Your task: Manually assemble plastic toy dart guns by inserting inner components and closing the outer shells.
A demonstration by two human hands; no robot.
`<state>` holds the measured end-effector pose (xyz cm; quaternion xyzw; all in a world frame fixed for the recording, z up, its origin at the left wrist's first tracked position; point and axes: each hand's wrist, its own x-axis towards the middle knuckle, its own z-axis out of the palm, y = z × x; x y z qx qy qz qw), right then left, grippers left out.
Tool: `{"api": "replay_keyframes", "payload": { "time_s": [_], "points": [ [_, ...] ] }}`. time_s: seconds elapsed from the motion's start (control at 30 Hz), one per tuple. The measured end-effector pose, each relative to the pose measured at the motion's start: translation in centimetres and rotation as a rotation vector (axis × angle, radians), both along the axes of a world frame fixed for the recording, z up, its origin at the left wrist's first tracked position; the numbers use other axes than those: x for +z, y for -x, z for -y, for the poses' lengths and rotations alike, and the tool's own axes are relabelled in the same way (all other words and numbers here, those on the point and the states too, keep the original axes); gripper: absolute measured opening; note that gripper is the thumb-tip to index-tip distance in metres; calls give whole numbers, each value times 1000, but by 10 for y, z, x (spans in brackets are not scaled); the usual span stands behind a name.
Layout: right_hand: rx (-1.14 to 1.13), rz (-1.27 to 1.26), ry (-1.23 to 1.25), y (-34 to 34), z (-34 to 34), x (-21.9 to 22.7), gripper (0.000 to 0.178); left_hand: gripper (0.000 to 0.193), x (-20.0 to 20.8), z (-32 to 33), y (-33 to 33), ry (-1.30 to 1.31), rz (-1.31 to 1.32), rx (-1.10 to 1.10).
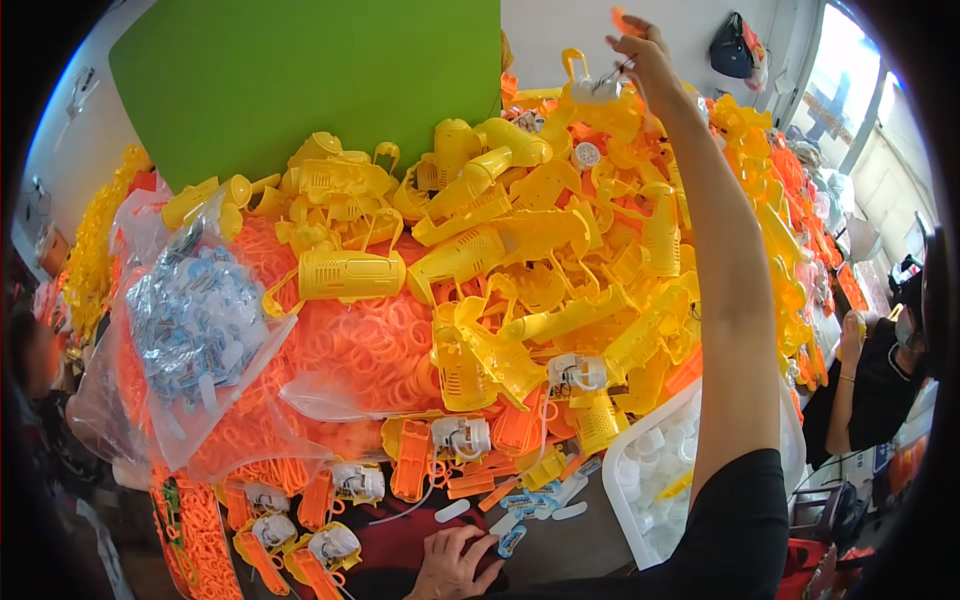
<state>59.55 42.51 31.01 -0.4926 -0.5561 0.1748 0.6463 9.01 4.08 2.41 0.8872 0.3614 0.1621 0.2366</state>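
My left hand [452, 565] rests at the near edge with its fingers apart and nothing in them. Beside its fingertips lie several small blue-and-white label pieces [512, 541] and white oval pieces [453, 511]. Stretched far over the heap, my right hand [645, 55] has its fingers bent around an orange plastic piece [618, 18], mostly hidden. Just below that hand sits a white motor-like unit [597, 90] with thin dark wires rising toward the fingers. Yellow plastic shells [352, 274] cover most of the table. Several near ones carry white units [460, 436] and orange pieces [410, 460].
A clear bag of blue-and-white labels [195, 320] lies on orange rings [350, 345] at the left. Under my right arm stands a white tub [618, 500] of white caps. A green board [310, 80] rises behind. Another person [880, 370] is at the right.
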Motion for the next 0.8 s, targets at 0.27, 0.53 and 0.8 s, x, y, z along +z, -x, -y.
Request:
{"api": "replay_keyframes", "payload": {
  "time_s": [0.27,0.53,0.8],
  "points": [
    [-814,987,574,-66,-23,-47,96,49,-3,-1,0,8,5,-24],
    [-583,1480,56,8,36,-73,46,49,4,-3,-1,10,14,-6],
    [-665,1213,559,3,50,-117,22,48,3,-5,-3,-25,102,-30]
  ]
}}
